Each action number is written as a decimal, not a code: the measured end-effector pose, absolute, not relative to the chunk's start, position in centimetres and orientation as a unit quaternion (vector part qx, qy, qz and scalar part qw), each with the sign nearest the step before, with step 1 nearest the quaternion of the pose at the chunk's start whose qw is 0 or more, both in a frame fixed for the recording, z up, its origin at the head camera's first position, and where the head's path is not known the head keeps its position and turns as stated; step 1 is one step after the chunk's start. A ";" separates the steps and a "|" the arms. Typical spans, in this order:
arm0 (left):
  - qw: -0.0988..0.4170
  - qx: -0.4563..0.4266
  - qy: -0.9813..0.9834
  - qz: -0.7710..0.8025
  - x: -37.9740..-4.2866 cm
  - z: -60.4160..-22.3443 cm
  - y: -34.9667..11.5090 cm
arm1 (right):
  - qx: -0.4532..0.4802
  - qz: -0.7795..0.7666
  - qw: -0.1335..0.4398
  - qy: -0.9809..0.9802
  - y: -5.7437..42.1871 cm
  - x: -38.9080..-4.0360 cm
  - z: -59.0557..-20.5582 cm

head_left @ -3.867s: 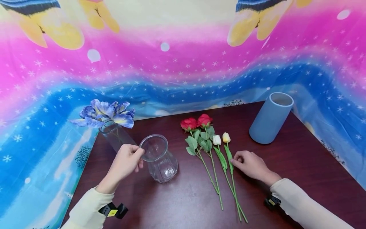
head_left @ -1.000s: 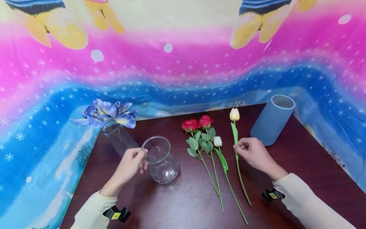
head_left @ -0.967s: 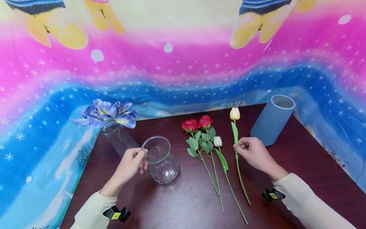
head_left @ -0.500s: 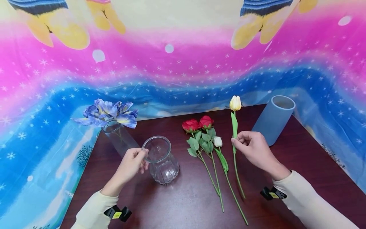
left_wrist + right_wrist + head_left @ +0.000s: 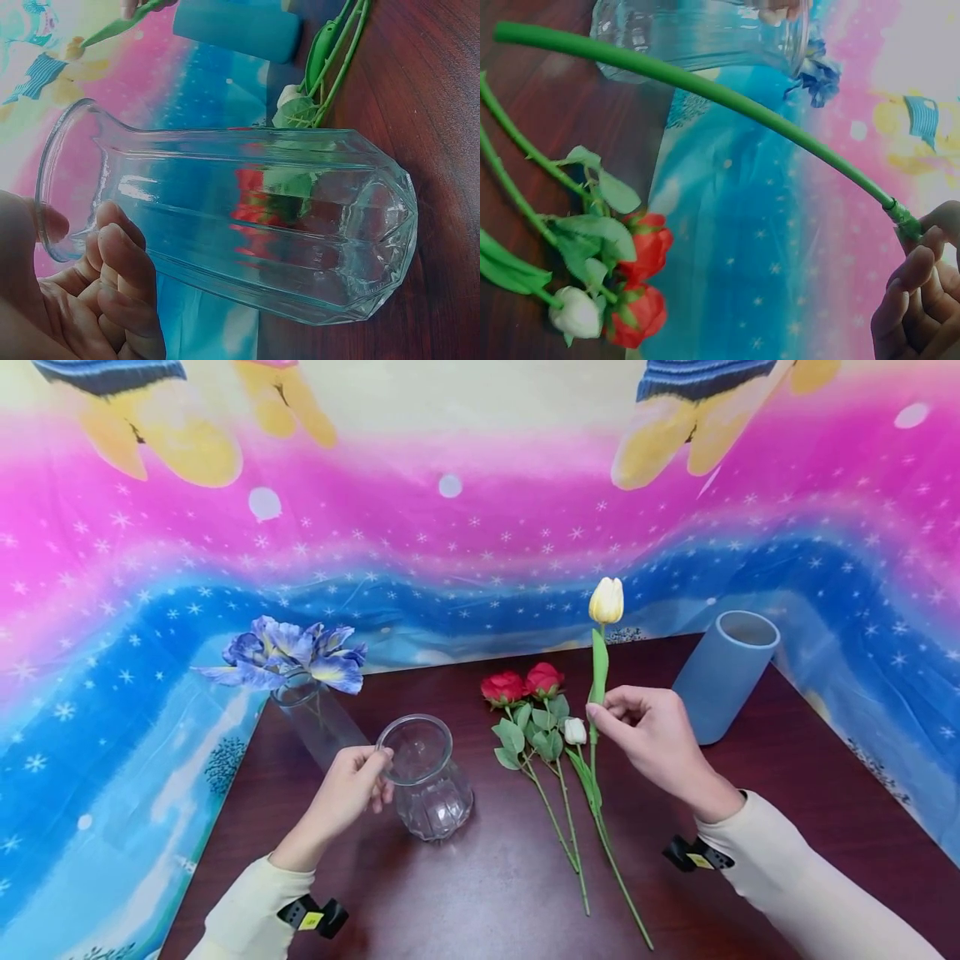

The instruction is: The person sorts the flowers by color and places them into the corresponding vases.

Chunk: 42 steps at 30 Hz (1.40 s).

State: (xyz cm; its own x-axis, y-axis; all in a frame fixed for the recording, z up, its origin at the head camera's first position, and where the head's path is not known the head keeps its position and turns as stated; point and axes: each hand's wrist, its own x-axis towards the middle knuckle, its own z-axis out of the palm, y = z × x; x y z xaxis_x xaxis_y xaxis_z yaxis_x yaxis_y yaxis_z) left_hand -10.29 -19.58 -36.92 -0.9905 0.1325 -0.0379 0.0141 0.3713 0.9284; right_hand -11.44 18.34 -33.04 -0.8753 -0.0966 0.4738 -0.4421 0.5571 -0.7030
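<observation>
My left hand (image 5: 347, 789) pinches the rim of a clear glass vase (image 5: 433, 810) that stands on the table, its mouth open upward. In the left wrist view the vase (image 5: 247, 225) shows faceted sides, with thumb and fingers at its lip. My right hand (image 5: 656, 743) pinches a yellow-white tulip (image 5: 606, 602) by the upper stem, bloom up, above the table. Its bare green stem (image 5: 727, 97) crosses the right wrist view. Below it lie a white tulip (image 5: 575, 732) and two red roses (image 5: 543, 678), stems toward me.
At the back left, a tall glass vase (image 5: 318, 727) holds blue-purple irises (image 5: 292, 652). A blue-grey vase (image 5: 720, 685) stands at the right rear. The dark wooden table (image 5: 495, 893) meets a patterned cloth backdrop (image 5: 480, 527) behind and at the sides.
My right hand has gripped the yellow-white tulip from beside the white one, raised it off the table and shifted it left. My left hand stays at the vase's rim.
</observation>
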 end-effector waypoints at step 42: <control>0.051 0.043 0.820 0.569 -10.3 -37.1 -19.6 | 0.253 0.578 0.209 -0.747 10.9 -12.3 -30.0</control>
